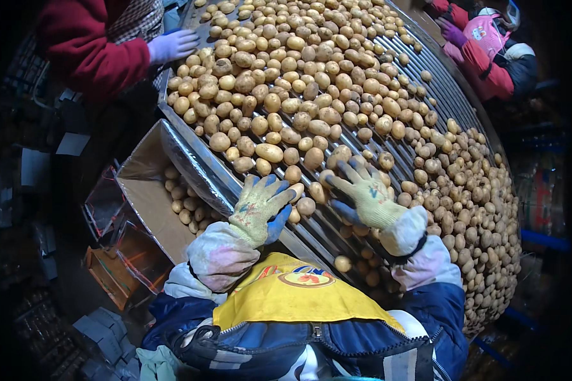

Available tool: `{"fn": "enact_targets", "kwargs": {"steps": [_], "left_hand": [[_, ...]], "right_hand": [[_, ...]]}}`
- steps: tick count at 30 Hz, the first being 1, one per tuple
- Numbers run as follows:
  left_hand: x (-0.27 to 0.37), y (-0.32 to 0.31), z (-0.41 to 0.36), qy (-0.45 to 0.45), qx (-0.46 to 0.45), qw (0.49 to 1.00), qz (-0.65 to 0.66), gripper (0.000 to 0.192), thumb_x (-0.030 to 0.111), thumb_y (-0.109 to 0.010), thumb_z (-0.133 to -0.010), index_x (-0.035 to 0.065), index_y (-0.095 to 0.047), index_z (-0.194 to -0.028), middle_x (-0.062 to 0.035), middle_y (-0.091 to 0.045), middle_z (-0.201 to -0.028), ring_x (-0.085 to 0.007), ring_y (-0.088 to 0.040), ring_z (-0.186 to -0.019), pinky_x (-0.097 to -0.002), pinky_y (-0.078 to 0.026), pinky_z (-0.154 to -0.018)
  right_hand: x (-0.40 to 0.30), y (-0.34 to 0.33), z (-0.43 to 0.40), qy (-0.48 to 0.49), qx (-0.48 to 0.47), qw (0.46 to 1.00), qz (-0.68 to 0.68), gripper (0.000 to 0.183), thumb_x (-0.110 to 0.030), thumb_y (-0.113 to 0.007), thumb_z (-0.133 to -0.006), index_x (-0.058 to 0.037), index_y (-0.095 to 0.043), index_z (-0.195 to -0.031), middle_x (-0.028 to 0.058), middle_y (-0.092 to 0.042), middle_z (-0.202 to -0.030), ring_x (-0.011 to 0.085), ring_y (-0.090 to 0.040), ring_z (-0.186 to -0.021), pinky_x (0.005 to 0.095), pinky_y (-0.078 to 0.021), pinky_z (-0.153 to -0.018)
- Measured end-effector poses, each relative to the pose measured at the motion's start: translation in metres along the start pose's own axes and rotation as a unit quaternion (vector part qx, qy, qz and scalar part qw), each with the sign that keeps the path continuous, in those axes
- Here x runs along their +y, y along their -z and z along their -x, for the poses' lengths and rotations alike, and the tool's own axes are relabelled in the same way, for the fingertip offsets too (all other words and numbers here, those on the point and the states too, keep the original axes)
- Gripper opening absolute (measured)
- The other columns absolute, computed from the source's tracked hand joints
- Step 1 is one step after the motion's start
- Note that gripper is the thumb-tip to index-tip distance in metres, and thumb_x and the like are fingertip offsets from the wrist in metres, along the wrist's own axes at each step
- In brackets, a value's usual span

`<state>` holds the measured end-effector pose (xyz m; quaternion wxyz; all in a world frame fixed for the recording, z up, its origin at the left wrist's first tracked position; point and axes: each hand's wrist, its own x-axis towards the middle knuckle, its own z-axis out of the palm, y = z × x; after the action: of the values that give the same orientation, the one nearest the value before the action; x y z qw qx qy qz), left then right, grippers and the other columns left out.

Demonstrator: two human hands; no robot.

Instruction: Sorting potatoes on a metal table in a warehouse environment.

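Note:
Potatoes [269, 152] cover much of a metal roller conveyor [331, 238] in front of me. My left hand [260, 209], in a yellow knit glove with blue-coated fingers, is palm down at the conveyor's near left edge. Its fingers are apart, beside a small potato [296, 192]. My right hand [369, 193], gloved alike, spreads over several potatoes on the rollers, its fingertips near a larger potato [339, 156]. Neither hand is closed around anything, though the undersides of both are hidden. Between them a round potato [306, 206] lies on the rollers.
Left of the conveyor stands an open cardboard box [145, 190] with potatoes [186, 202] inside. A metal side rail [205, 162] runs between. A co-worker's gloved hand [174, 46] rests at the upper left edge; another person [486, 52] is across the conveyor. Potatoes [481, 228] heap at right.

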<state>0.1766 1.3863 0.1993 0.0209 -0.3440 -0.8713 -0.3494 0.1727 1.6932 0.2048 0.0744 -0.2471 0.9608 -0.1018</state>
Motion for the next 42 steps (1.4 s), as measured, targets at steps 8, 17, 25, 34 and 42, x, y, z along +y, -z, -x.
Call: {"fn": "enact_targets", "kwargs": {"steps": [8,17,25,34,42], "left_hand": [[-0.003,0.002,-0.014,0.054,0.002,0.999,0.010,0.035,0.015,-0.070,-0.091,0.0073,-0.068,-0.125,-0.0171,-0.066,-0.128,-0.0424,-0.059,-0.119,-0.0557,-0.045,-0.101],[-0.016,-0.008,-0.010,0.072,0.023,0.997,-0.021,0.037,0.020,-0.071,-0.093,0.0093,-0.069,-0.128,-0.0186,-0.065,-0.133,-0.0447,-0.058,-0.126,-0.0565,-0.043,-0.108],[-0.026,-0.015,-0.010,0.102,0.008,0.994,-0.027,0.035,0.021,-0.070,-0.094,0.0078,-0.070,-0.127,-0.0184,-0.067,-0.130,-0.0430,-0.058,-0.128,-0.0551,-0.044,-0.108],[-0.007,-0.006,-0.016,0.279,0.038,0.949,0.140,0.031,0.019,-0.070,-0.098,0.0055,-0.072,-0.125,-0.0173,-0.076,-0.106,-0.0362,-0.073,-0.095,-0.0449,-0.058,-0.085],[0.003,-0.006,-0.006,0.131,0.051,0.980,0.144,0.027,0.013,-0.069,-0.096,0.0060,-0.072,-0.121,-0.0159,-0.073,-0.094,-0.0354,-0.072,-0.088,-0.0459,-0.057,-0.078]], "right_hand": [[0.025,0.029,-0.102,-0.004,0.094,0.996,-0.001,0.061,-0.020,-0.077,-0.087,-0.0115,-0.058,-0.144,0.0177,-0.062,-0.142,0.0389,-0.061,-0.128,0.0495,-0.0486,-0.105],[-0.014,-0.018,-0.097,0.067,0.028,0.995,0.066,0.068,-0.053,-0.060,-0.098,-0.0190,-0.048,-0.155,0.0232,-0.039,-0.160,0.0530,-0.034,-0.146,0.0669,-0.0315,-0.115],[0.019,0.035,-0.053,-0.122,-0.109,0.975,-0.148,0.050,-0.021,-0.075,-0.085,-0.0149,-0.064,-0.134,0.0137,-0.070,-0.125,0.0359,-0.066,-0.117,0.0480,-0.0526,-0.095],[0.011,0.004,-0.198,-0.093,-0.040,0.995,-0.005,0.029,-0.022,-0.047,-0.105,-0.0076,-0.065,-0.122,0.0212,-0.074,-0.115,0.0387,-0.073,-0.104,0.0491,-0.0594,-0.085],[-0.024,0.031,-0.185,-0.298,0.050,0.923,-0.238,0.044,-0.045,-0.072,-0.099,-0.0085,-0.075,-0.123,0.0092,-0.079,-0.103,0.0144,-0.075,-0.088,0.0304,-0.0589,-0.080]]}}
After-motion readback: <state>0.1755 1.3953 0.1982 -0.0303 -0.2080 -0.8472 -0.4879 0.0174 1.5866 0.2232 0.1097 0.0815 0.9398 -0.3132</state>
